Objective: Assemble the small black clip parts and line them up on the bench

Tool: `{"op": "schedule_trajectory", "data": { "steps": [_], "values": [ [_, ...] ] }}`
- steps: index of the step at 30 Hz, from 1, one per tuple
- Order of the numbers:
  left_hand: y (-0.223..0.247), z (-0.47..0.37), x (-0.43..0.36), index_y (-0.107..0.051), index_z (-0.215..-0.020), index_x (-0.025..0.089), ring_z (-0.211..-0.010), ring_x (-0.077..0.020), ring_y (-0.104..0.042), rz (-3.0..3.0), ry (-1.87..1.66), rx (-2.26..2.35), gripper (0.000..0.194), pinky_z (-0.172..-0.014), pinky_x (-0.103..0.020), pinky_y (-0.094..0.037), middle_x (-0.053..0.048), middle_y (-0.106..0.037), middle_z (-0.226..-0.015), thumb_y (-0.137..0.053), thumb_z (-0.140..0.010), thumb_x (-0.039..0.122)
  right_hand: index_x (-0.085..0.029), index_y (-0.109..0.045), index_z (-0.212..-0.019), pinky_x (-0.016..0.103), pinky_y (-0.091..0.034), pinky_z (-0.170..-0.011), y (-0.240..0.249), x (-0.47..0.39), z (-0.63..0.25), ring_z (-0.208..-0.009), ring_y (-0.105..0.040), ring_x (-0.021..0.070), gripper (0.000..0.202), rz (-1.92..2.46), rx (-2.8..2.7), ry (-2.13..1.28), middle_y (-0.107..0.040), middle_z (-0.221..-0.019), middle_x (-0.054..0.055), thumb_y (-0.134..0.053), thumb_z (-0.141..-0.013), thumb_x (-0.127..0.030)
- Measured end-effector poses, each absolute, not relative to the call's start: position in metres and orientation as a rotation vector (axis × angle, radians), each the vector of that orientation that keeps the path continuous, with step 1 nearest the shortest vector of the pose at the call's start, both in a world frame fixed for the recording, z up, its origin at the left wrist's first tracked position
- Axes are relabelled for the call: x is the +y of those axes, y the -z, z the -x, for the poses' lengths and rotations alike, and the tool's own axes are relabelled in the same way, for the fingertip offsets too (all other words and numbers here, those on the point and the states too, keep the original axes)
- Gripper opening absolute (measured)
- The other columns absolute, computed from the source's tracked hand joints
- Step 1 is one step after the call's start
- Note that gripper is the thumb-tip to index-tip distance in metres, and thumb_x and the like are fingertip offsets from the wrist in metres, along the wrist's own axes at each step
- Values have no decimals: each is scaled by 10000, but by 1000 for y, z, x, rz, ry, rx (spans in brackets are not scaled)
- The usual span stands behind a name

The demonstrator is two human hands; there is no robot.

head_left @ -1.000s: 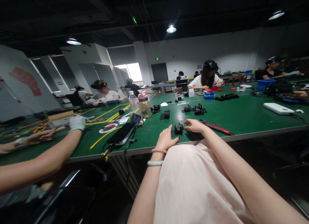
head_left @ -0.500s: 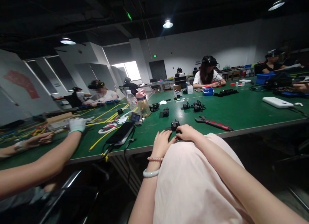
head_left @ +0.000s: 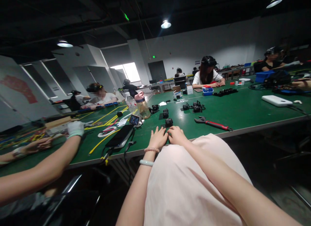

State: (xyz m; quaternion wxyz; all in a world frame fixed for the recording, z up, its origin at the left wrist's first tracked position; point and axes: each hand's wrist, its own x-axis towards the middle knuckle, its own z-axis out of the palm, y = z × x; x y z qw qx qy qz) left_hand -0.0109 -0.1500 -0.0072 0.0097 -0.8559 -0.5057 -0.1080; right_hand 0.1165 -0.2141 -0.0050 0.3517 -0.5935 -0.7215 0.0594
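Observation:
My left hand (head_left: 158, 137) rests at the near edge of the green table (head_left: 213, 111), its fingers apart and nothing seen in it. Beside it lies my right hand (head_left: 177, 135), fingers spread, with its fingertips close to the left hand's. Just beyond both hands sits a small black device (head_left: 168, 122) with a dark comb-like part at its left. A similar black device (head_left: 165, 113) stands a little farther back. To the right of my hands lies an adjustable wrench (head_left: 213, 123) with a red and black handle.
A black phone-like slab (head_left: 120, 136) with cables lies left of my hands. Behind it stand a clear bottle (head_left: 131, 103) and an amber bottle (head_left: 143, 108). A co-worker's gloved hand (head_left: 75, 128) is at the left. A white power bank (head_left: 277, 101) lies right.
Both hands have drawn back slightly from the nearest black device and shifted left in view. That device now sits farther left, closer to the similar one behind it.

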Motion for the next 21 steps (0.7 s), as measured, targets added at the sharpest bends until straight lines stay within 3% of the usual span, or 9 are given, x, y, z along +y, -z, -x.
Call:
{"op": "schedule_trajectory", "data": {
  "steps": [4,6,9,15,21],
  "values": [
    [6,21,-158,-318,-1231,237,-1248,-217,-144,2689,273,-1480,447,-989,-446,-132,-24,-246,-1345,-270,-802,355,-147,-569,-976,283,-370,-800,-16,-250,-129,-875,-509,152,280,1005,-1985,-623,-582,-955,65,-429,-764,-264],
    [5,24,-162,-351,-1211,232,-1237,-214,-186,2709,239,-1480,447,-989,-427,-153,-29,-283,-1330,-257,-805,394,-149,-558,-1003,271,-383,-787,-25,-274,-145,-899,-512,151,319,783,-2029,-948,-580,-985,52,-410,-779,-322],
    [6,26,-163,-378,-1192,243,-1225,-202,-223,2736,261,-1494,457,-987,-407,-171,-25,-321,-1311,-230,-808,443,-140,-517,-1075,266,-382,-790,-30,-306,-170,-943,-493,170,424,633,-2071,-1227,-567,-1010,49,-530,-703,-342],
    [11,27,-159,-395,-1182,241,-1215,-190,-248,2758,306,-1494,484,-987,-373,-181,-25,-333,-1304,-246,-794,490,-111,-620,-670,213,-381,-570,-13,-317,-182,-621,-501,114,232,945,-1781,-963,-589,-647,26,-590,-637,-339],
    [9,29,-158,-403,-1178,248,-1211,-182,-257,2784,331,-1479,496,-987,-357,-183,-20,-348,-1295,-247,-786,510,-112,-547,-529,194,-307,-461,-10,-309,-174,-486,-410,68,247,988,-1363,-868,-503,-499,-15,-669,-539,-326]
  ]
}}
